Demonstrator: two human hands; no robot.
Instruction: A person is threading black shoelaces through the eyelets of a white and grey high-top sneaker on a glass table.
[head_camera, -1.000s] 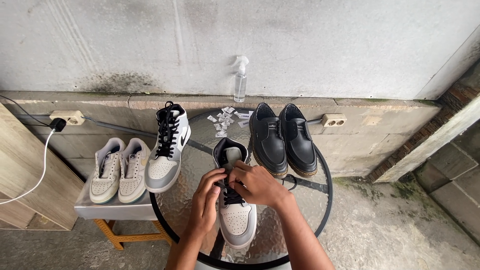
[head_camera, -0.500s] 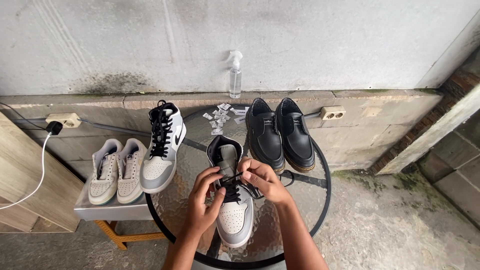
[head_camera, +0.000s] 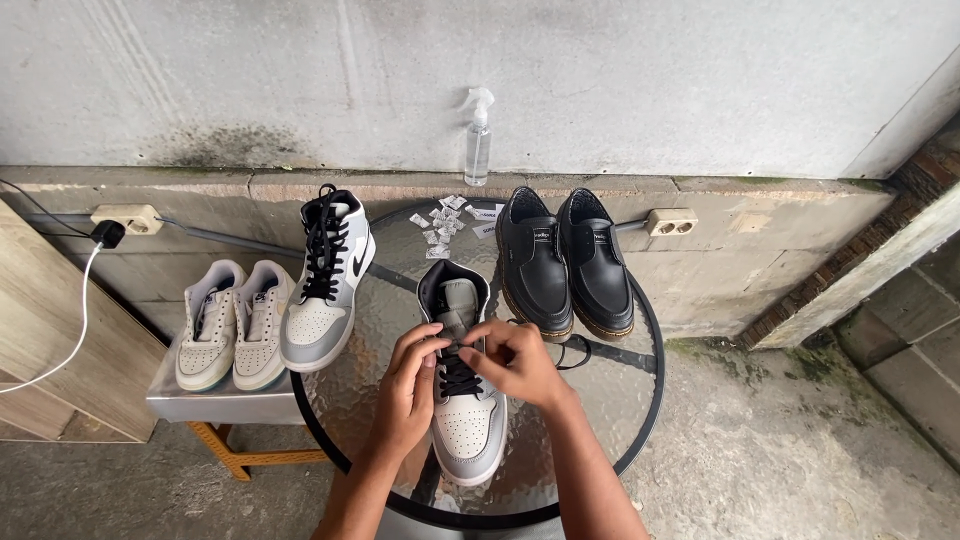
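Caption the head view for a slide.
Both hands, left hand and right hand, work black laces on a grey sneaker atop a glass table.

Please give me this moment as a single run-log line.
left hand on black laces | right hand on laces | grey-white sneaker flat on round glass table | matching sneaker, black shoes behind

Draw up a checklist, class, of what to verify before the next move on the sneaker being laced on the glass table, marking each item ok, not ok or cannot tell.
1. Both hands on the black laces: left hand and right hand meet there: ok.
2. Sneaker lies flat on the glass table, sole down: ok.
3. Lace ends of even length: hidden by fingers: cannot tell.
4. Lower eyelets threaded: ok.
5. Top eyelets threaded: collar stands open: not ok.
6. Black shoes lie apart from the right hand: ok.
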